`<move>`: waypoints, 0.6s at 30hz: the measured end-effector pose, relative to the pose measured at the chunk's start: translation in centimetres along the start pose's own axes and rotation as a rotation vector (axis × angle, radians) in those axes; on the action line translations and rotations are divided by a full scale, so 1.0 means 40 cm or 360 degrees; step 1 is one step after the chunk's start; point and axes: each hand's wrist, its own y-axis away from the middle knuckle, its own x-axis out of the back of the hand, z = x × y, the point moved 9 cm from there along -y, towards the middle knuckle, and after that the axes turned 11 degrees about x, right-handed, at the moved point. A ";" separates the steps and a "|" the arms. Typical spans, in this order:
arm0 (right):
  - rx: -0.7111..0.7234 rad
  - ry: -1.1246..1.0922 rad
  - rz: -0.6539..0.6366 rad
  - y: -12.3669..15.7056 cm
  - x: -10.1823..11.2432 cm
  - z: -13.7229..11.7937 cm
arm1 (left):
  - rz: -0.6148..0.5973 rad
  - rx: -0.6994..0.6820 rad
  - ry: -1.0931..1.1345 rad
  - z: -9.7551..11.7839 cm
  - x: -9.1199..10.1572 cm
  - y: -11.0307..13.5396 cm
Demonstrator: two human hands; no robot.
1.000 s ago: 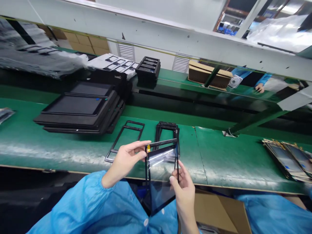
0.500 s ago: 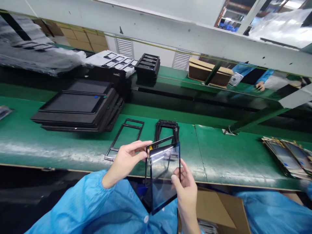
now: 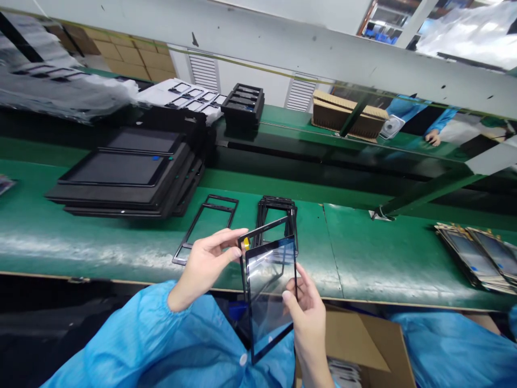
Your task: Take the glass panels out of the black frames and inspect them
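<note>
Between thumb and fingers, my left hand [image 3: 210,264] pinches the upper left corner of a thin black frame [image 3: 264,228]. My right hand [image 3: 305,307] grips the right edge of a see-through glass touch panel [image 3: 269,302] with a black border. The panel is tilted in front of the frame and overlaps most of it; a small yellow tab [image 3: 246,243] shows between them near the top left. Beyond my hands, a stack of black frames [image 3: 277,202] lies on the green bench, and more black frames [image 3: 220,207] lie left of it.
A tall stack of black trays with dark panels [image 3: 117,167] stands on the bench [image 3: 363,258] at left. More panels [image 3: 476,258] lie at far right. Below the edge is a cardboard box [image 3: 363,339]. Across the back runs a shelf holding black trays [image 3: 242,105] and cardboard [image 3: 347,116].
The gap between frame and glass panel at the upper left has widened slightly, showing more of the yellow tab. Both hands keep their grip. The view has shifted a little.
</note>
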 end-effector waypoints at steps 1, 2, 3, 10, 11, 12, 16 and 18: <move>0.0000 0.0000 -0.0001 0.000 -0.001 -0.001 | -0.0010 -0.0001 -0.0006 -0.001 -0.001 0.001; 0.0003 0.0003 0.0002 -0.001 -0.001 -0.003 | -0.0027 0.0000 -0.0012 -0.002 -0.003 0.002; 0.0008 0.0011 0.0008 -0.001 -0.001 -0.005 | -0.0051 0.0007 -0.0016 -0.004 -0.006 0.004; 0.0046 0.0072 0.0082 -0.001 0.003 -0.019 | -0.0212 0.0238 0.0059 -0.052 -0.024 0.010; 0.0041 0.0080 0.0082 0.000 0.003 -0.019 | -0.0241 0.0283 0.0090 -0.062 -0.027 0.011; 0.0032 0.0089 0.0084 0.001 0.002 -0.018 | -0.0266 0.0323 0.0120 -0.071 -0.030 0.012; -0.0014 0.0118 0.0094 0.005 0.001 -0.016 | -0.0280 0.0454 0.0213 -0.105 -0.029 0.016; -0.0029 0.0124 0.0082 0.006 -0.002 -0.017 | -0.0281 0.0503 0.0245 -0.116 -0.028 0.018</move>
